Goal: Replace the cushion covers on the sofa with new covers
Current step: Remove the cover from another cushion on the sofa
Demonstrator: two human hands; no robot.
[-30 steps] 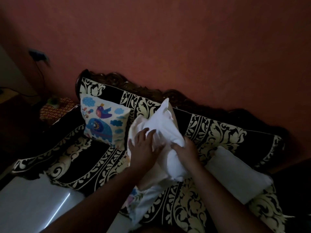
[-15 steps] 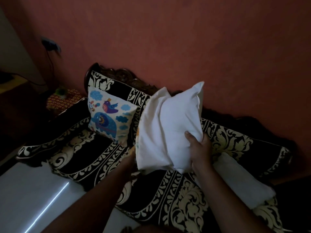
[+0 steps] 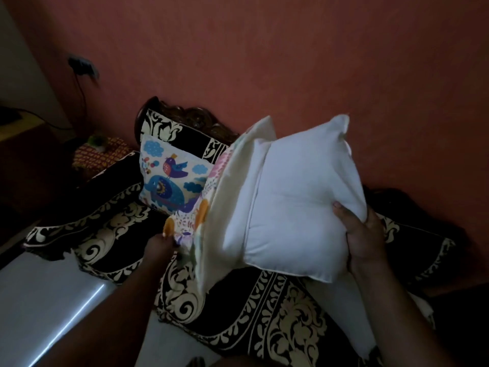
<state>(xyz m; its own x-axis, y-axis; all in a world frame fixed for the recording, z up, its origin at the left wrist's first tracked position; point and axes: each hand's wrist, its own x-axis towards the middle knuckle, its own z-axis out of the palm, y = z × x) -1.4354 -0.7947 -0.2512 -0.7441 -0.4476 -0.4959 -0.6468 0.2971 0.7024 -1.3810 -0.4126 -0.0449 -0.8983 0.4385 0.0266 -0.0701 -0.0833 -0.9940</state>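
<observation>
A plain white cushion insert (image 3: 299,205) is held up above the sofa (image 3: 264,313). My right hand (image 3: 362,234) grips its right lower side, thumb on the front. A printed cover (image 3: 209,215), cream on the inside with a colourful outside, hangs off the insert's left side. My left hand (image 3: 158,247) pinches the cover's lower left edge; its fingers are mostly hidden behind the fabric. A cushion with an elephant-and-bird print (image 3: 172,176) leans against the sofa back at the left.
The sofa has a black and cream floral throw and a carved dark wooden back. Another white insert (image 3: 352,311) lies on the seat under my right arm. A light floor (image 3: 39,300) is at the lower left, a wall socket (image 3: 80,66) with a cable at the upper left.
The insert has been lifted off the sofa and drawn to the right out of the printed cover. My left hand has dropped to the cover's lower edge.
</observation>
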